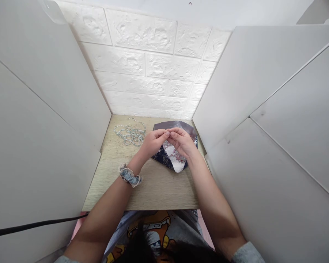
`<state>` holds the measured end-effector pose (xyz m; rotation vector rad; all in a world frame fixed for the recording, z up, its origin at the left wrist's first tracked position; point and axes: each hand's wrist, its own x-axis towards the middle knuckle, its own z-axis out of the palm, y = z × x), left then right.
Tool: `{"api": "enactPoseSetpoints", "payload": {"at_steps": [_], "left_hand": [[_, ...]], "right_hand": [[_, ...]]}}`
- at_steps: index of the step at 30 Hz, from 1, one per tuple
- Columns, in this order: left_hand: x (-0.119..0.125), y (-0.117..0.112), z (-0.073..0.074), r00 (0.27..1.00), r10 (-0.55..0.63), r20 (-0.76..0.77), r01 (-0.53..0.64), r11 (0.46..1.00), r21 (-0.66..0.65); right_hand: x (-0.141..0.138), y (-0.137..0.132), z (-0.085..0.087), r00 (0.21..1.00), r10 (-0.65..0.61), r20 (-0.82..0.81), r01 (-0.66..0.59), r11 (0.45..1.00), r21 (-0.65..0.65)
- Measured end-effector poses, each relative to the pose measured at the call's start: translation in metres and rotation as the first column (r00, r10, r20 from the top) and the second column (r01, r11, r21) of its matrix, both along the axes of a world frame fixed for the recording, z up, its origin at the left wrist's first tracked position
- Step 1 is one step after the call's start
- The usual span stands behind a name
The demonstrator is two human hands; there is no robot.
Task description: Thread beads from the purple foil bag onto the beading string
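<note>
My left hand (pixel 155 140) and my right hand (pixel 181 141) meet over a dark blue bag (pixel 164 157), their thumbs and forefingers pinched together tip to tip. Whatever sits between the fingertips is too small to make out. On the bag lies a whitish patch or cloth (pixel 178 166) with reddish beads (pixel 180 157) scattered on it, partly covered by my right hand. To the left of my hands, a tangled string of pale green and white beads (pixel 130 134) rests on the table.
The narrow wooden table (pixel 153 193) is boxed in by a grey panel (pixel 57 91) on the left, another panel (pixel 235 84) on the right and a white brick-pattern wall (pixel 153 65) behind. A black cable (pixel 38 225) runs in at lower left.
</note>
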<state>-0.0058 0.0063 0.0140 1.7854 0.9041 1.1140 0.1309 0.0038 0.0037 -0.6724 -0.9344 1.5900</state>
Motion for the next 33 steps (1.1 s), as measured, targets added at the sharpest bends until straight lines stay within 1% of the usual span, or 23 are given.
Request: {"api": "enactPoseSetpoints", "payload": {"at_steps": [17, 24, 33], "left_hand": [[0.0007, 0.0000, 0.0000, 1.000, 0.019, -0.001, -0.019, 1.000, 0.002], [0.0000, 0.0000, 0.0002, 1.000, 0.015, 0.008, -0.015, 1.000, 0.007], [0.0003, 0.0002, 0.0000, 1.000, 0.022, -0.021, -0.021, 1.000, 0.015]], "right_hand": [[-0.0001, -0.0004, -0.0005, 1.000, -0.006, -0.014, 0.006, 1.000, -0.001], [0.0002, -0.0007, -0.0006, 0.999, 0.001, -0.045, -0.001, 1.000, -0.004], [0.0001, -0.0009, 0.0008, 1.000, -0.004, -0.006, 0.004, 1.000, -0.006]]}}
